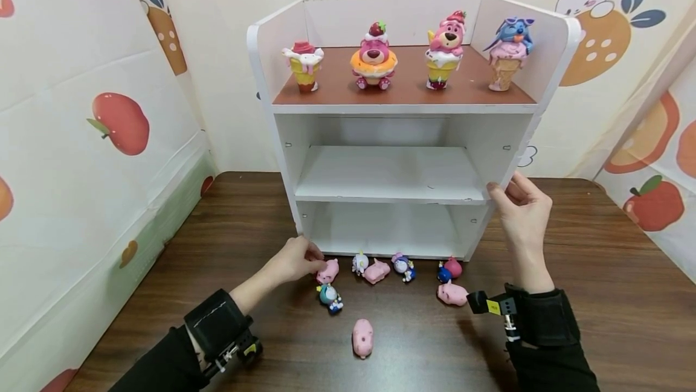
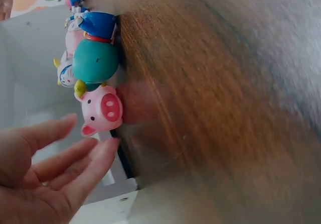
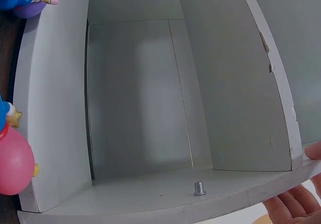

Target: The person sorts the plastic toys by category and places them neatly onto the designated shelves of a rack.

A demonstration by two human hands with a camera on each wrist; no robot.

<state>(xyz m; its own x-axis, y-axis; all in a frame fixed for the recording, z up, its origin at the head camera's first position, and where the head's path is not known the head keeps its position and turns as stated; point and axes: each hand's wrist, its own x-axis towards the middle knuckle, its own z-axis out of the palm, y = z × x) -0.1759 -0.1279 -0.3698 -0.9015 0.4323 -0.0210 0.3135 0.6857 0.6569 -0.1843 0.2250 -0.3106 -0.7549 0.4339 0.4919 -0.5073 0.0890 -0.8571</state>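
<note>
My left hand (image 1: 296,259) reaches to a small pink pig figure (image 1: 328,272) by the left front corner of the white shelf unit (image 1: 391,173). In the left wrist view, its thumb and fingers (image 2: 98,166) are spread apart right at the pig figure (image 2: 103,111), with nothing between them. A teal-headed figurine (image 1: 329,296) lies beside that pig. On the other side, my right hand (image 1: 524,214) grips the shelf unit's right side panel, the thumb (image 3: 313,150) on the inner side and the fingers (image 3: 291,204) outside.
Along the unit's base lie a white figurine (image 1: 360,263), a second pig (image 1: 377,271), a blue figurine (image 1: 403,266), a pink-headed figurine (image 1: 452,267) and another pig (image 1: 452,294). One more pig (image 1: 362,338) lies nearer me. Ice-cream-style figures, including a bear (image 1: 374,60), stand on top.
</note>
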